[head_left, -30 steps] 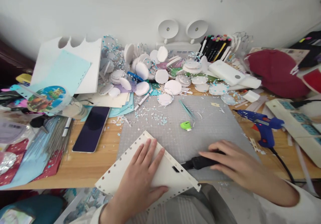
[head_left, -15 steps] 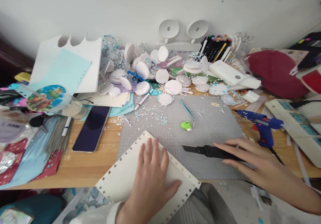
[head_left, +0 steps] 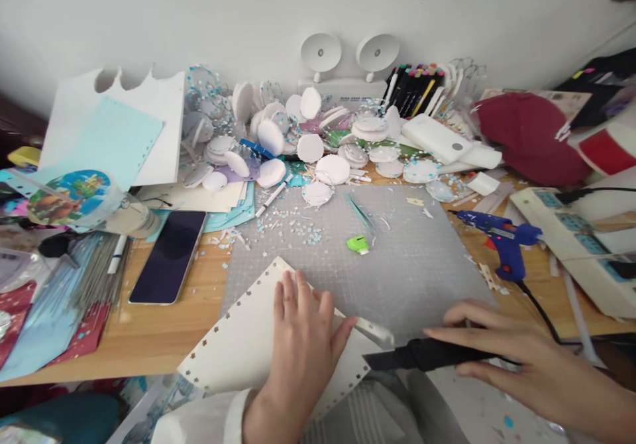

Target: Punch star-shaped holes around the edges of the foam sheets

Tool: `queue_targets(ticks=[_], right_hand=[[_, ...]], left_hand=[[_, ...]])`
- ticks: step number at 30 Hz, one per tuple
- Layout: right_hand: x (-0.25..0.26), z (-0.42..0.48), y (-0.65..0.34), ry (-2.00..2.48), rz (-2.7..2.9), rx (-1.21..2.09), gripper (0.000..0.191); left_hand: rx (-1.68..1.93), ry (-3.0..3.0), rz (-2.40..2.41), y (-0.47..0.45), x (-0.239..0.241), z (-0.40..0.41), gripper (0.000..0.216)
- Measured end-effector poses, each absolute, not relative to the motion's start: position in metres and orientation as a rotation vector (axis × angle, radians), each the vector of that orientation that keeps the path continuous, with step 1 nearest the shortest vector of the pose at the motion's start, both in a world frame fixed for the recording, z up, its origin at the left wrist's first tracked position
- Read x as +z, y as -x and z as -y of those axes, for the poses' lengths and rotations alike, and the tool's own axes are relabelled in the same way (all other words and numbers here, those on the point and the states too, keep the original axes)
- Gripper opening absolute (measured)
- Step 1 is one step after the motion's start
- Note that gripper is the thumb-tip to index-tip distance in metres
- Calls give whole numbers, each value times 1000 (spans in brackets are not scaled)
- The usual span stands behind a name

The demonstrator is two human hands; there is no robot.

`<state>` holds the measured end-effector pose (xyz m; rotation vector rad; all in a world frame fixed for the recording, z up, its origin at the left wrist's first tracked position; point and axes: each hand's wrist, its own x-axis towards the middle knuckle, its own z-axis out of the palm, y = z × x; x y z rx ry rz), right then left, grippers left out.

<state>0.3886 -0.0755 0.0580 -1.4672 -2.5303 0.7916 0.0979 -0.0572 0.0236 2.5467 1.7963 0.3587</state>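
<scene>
My left hand (head_left: 303,338) presses on a cream sheet of paper (head_left: 233,344) whose edges carry small flower-shaped punched holes. Its fingers are stretched out, the thumb pointing right. In my right hand (head_left: 517,351) is a black utility knife (head_left: 427,353), its blade out at the sheet's lower right edge. A narrow paper strip (head_left: 375,330) curls away from the sheet beside my left thumb. Under the sheet's upper part lies a grey cutting mat (head_left: 407,278); the lower part overhangs the table's front edge.
Green-blue tweezers (head_left: 358,211) and a small green tool (head_left: 358,244) lie on the mat. A phone (head_left: 169,257) is left, a blue glue gun (head_left: 501,235) and a power strip (head_left: 571,245) right. White discs (head_left: 332,169) pile up behind.
My right hand has brought the knife down and toward me along the sheet's right edge. A strip there has come away and curls up. My left hand stays on the sheet.
</scene>
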Motion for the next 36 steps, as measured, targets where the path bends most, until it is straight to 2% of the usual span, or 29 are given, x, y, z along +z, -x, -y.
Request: queue_targets(ticks=[4,10,18,28,36], right_hand=[[55,73,-375,1428,2535,909,36],[40,69,-364,1421,2492,751,39],[34,54,-342,1355,2554,570,36],[29,34,-323,1330,2516,393,36],[30,26,-313,1280,2571,446,36]], left_hand=[[352,-2558,-1768,-95,25,57,38],[374,-2632,-1596,-72,22,58,31],[281,-2683,-1373,-42,14,58,46],[313,-2686,-1370,-41,10,59,48],[316,-2764,-1225,-34,21,58,47]])
